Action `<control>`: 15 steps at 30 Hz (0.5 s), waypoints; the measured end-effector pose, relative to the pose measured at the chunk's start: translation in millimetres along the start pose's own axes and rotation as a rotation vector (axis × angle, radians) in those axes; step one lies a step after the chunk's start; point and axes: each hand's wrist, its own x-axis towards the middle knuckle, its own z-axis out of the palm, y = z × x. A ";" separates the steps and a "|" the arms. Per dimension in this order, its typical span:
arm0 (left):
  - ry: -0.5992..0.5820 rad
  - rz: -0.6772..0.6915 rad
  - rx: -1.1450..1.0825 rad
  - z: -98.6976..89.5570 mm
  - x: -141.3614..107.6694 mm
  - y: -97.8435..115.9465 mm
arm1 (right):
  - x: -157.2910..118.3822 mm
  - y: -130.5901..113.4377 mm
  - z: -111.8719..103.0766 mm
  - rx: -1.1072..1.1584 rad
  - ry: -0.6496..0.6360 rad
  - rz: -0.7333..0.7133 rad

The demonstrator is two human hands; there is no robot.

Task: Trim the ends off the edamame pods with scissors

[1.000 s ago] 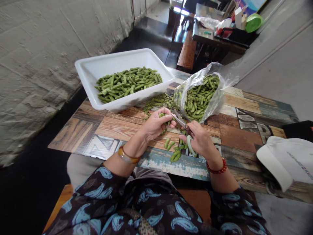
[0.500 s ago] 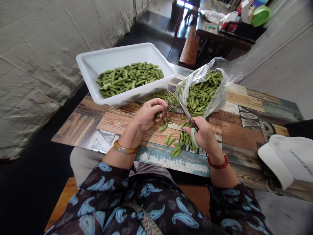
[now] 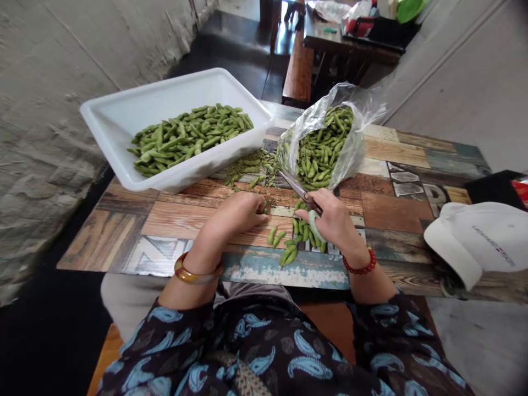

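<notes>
My left hand [image 3: 241, 213] is closed low over the patterned table [image 3: 185, 210], its fingertips curled round a bit of green pod that is mostly hidden. My right hand [image 3: 329, 215] grips scissors [image 3: 297, 188] with pale green handles, the blades pointing up and left toward the trimmings. Loose green pods [image 3: 305, 231] lie under and beside my right hand. Behind it, a clear plastic bag [image 3: 352, 143] full of pods lies with its mouth toward me. To the left stands a white tub [image 3: 198, 169] with many pods [image 3: 193, 135] in it.
Stems and trimmings [image 3: 251, 165] are scattered between the tub and the bag. A white cap [image 3: 480, 236] sits at the table's right end. Beyond the table are a wooden bench [image 3: 298, 71] and another table [image 3: 346, 41] with things on it. A rough wall runs along the left.
My left hand has turned palm down and dropped nearer the tabletop. The pod that lay just below it is no longer visible there. The whole view has shifted, moving the tub and bag leftward.
</notes>
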 end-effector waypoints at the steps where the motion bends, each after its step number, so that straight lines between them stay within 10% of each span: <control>1: 0.012 0.014 -0.032 0.1 0.1 1.0 | 0.0 -0.4 -0.1 0.001 0.002 -0.001; 7: 0.170 0.111 -0.546 -3.8 -1.4 13.7 | 0.2 -0.8 -0.5 0.006 0.001 -0.017; 15: 0.062 0.042 -1.046 -0.9 -6.0 18.3 | -0.4 -5.5 0.2 0.100 -0.132 -0.051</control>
